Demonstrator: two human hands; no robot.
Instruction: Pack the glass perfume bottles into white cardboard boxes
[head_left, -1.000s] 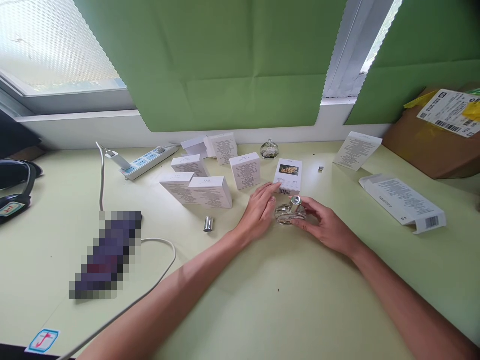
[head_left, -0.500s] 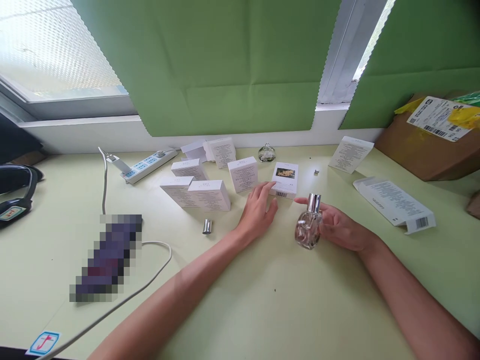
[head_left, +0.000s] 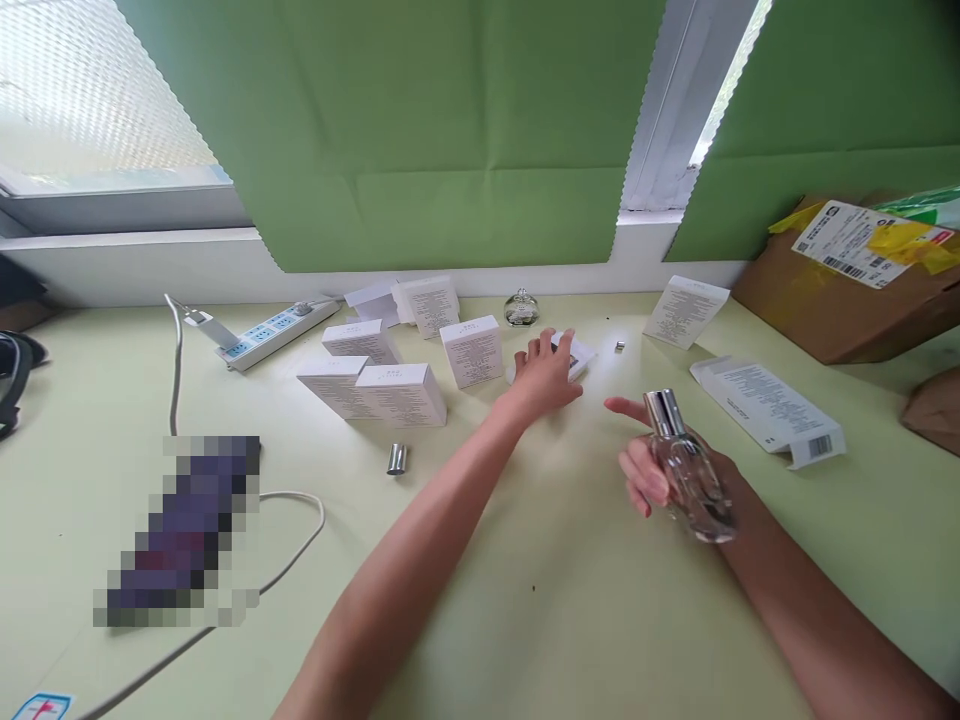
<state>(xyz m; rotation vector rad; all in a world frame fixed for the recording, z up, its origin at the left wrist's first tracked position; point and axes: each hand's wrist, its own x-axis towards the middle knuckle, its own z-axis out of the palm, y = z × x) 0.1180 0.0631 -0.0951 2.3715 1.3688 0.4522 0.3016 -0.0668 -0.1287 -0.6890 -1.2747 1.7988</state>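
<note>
My right hand (head_left: pixel 660 465) holds a clear glass perfume bottle (head_left: pixel 688 476) with a silver spray top, lifted off the pale green table (head_left: pixel 525 600) and tilted. My left hand (head_left: pixel 546 375) reaches forward with fingers spread and lies on a small white box with a dark picture (head_left: pixel 579 355). Several white boxes (head_left: pixel 401 393) stand to the left of that hand. A second small glass bottle (head_left: pixel 521 309) stands at the back near the wall. A silver cap (head_left: pixel 396 459) lies on the table left of my left forearm.
A white power strip (head_left: pixel 270 333) with its cable (head_left: pixel 292 545) lies at the back left. A flattened white carton (head_left: pixel 765 408) and a printed leaflet (head_left: pixel 686 311) lie on the right, a brown cardboard parcel (head_left: pixel 847 290) in the far right corner. A blurred dark object (head_left: pixel 184 530) lies left.
My right hand has lifted the perfume bottle off the table and drawn it back to the right. My left hand has moved forward onto the picture box.
</note>
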